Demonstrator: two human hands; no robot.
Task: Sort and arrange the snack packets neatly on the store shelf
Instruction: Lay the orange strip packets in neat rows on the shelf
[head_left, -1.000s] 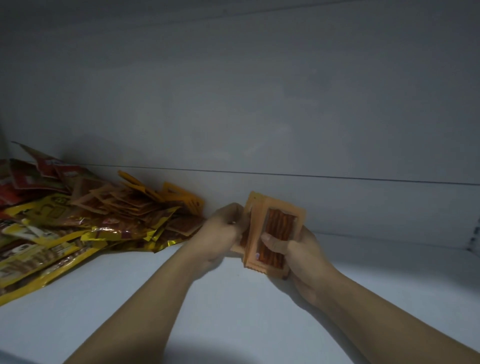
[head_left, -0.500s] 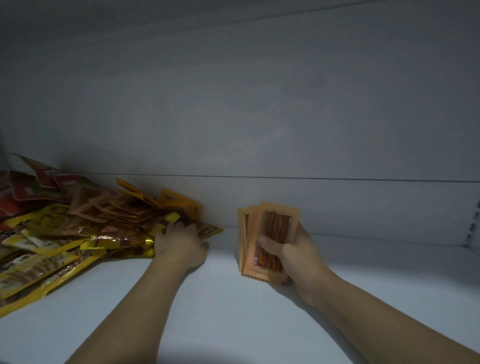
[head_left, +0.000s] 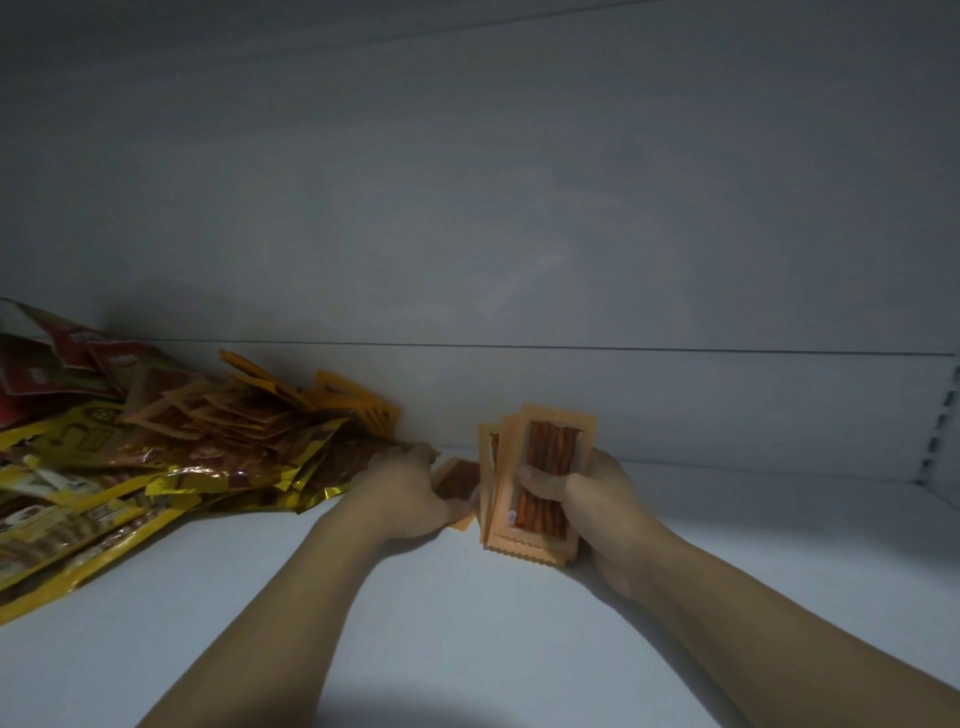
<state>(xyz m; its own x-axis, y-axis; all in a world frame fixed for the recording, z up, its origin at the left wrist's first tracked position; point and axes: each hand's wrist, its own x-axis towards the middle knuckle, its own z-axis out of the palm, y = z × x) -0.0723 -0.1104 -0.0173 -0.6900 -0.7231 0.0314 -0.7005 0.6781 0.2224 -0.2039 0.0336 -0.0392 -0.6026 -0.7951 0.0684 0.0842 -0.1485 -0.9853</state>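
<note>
While held upright, orange packets (head_left: 514, 499) show reddish sticks (head_left: 553, 447).

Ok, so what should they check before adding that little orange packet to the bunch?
1. Grip: the left hand holds the orange packet: ok.
2. Support: the right hand holds the stack upright on the shelf: ok.
3. Same kind as the stack: cannot tell, the hand hides most of it.
4. Stack edges lined up: not ok, the tops fan out.
5. The pile on the left sorted: not ok, it is jumbled.
</note>
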